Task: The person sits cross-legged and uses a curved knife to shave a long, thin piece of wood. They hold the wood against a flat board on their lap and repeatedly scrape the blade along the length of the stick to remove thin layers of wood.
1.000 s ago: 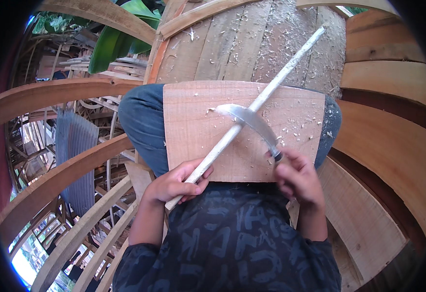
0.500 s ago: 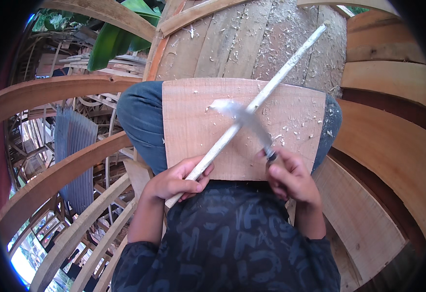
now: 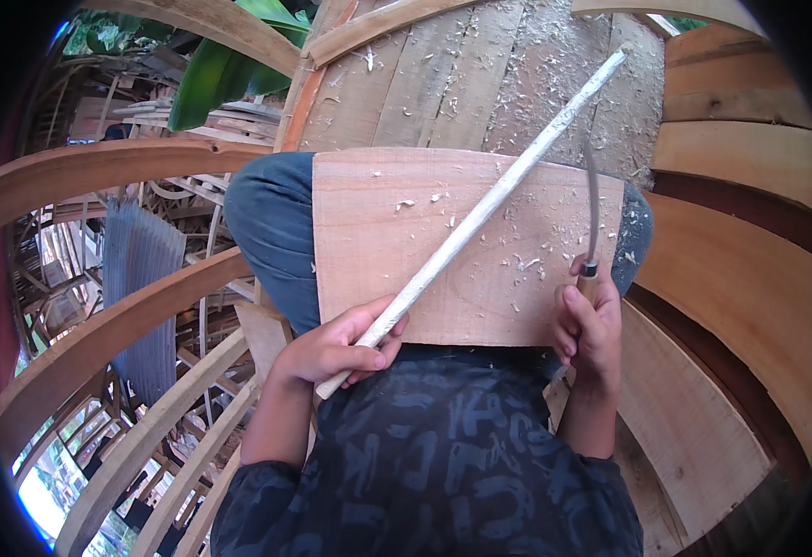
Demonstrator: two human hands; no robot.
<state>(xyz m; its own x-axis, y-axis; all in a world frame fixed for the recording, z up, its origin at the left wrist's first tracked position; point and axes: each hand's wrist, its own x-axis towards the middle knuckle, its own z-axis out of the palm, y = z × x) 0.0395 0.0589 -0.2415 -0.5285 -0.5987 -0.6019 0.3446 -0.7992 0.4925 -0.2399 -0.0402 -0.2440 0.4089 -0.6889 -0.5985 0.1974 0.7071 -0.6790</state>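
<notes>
Around the lower end of the stick (image 3: 471,226), the left hand (image 3: 348,345) is closed, fingers underneath and thumb along the near side, with a short butt poking out below toward the shirt (image 3: 434,455). From that grip the stick slants up and away to the right, over the board (image 3: 369,246) laid across the knees, its far tip above the floor (image 3: 415,97). Right of it, the right hand (image 3: 590,320) is clamped on the handle of the knife (image 3: 594,213); the curved blade stands nearly upright, clear of the stick, so no cut is being made.

Paring looks well along: the stick shows pale over its visible length, and shavings (image 3: 528,265) litter the board and the floor beyond. Its faces look faintly uneven and mottled, so some smoothing is probably left, though how much cannot be told; the underside and the gripped part are hidden. Farther out, curved ribs (image 3: 114,343) and planks (image 3: 731,269) flank the seated person.
</notes>
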